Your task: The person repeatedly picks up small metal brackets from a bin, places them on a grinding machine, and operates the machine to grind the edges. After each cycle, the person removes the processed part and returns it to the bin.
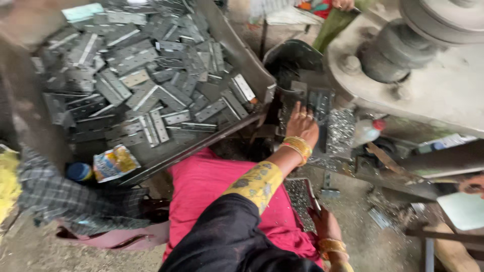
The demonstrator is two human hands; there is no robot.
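Observation:
My left hand (302, 123), with gold bangles at the wrist, reaches forward to the bed of a press machine (428, 85). Its fingers rest curled on a dark metal hinge plate (318, 103) lying there. My right hand (325, 224) is low by my lap and grips the edge of a flat tray (298, 196) covered in small shiny metal bits. A pink garment (201, 186) covers my lap, and a yellow patterned sleeve covers the left forearm.
A big sloped metal bin (242, 55) at upper left holds several grey hinge plates (141, 75). A white bottle with a red cap (368, 131) lies by the press. A snack packet (115, 162), a blue-capped bottle (79, 171) and checked cloth (55, 196) sit at left. Other people's hands (473, 184) show at the right and top edges.

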